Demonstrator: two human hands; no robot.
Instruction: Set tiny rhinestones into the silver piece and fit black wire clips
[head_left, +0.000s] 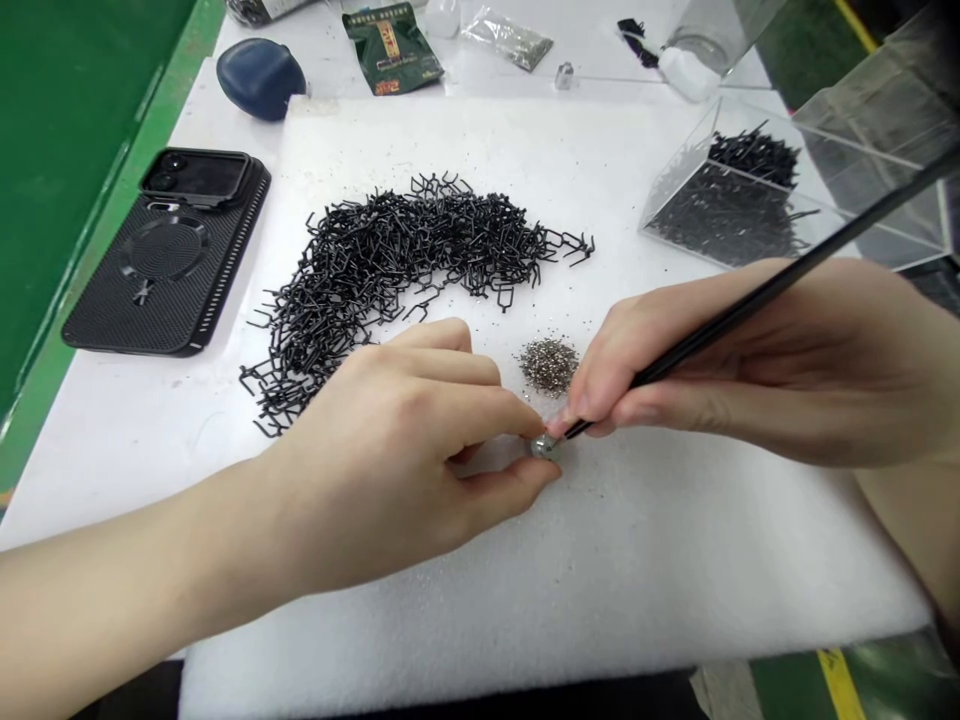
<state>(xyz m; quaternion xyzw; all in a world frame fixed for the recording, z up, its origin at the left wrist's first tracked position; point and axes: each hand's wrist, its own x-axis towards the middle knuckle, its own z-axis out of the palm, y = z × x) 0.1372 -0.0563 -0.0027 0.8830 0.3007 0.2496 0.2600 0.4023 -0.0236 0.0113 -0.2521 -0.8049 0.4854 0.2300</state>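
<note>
My left hand (405, 440) pinches a small silvery round metal part (543, 446) between thumb and forefinger, low over the white foam sheet (480, 620). Held like a pen in my right hand (750, 370) is a slim black pen-like tool (795, 270). Its thin tip meets the metal part, and the fingertips of both hands come close together there. Just beyond them lies a little heap of tiny shiny metal bits (550, 365). A curved pile of black bent wire pieces (412, 240) spreads behind my left hand, which hides its near edge.
At the left lies a phone in a black case (169, 250), with a dark blue rounded object (260, 78) behind it. A green packet (392, 48) and a clear bag (508, 38) lie at the back. Clear box (675, 200) at right holds black pieces.
</note>
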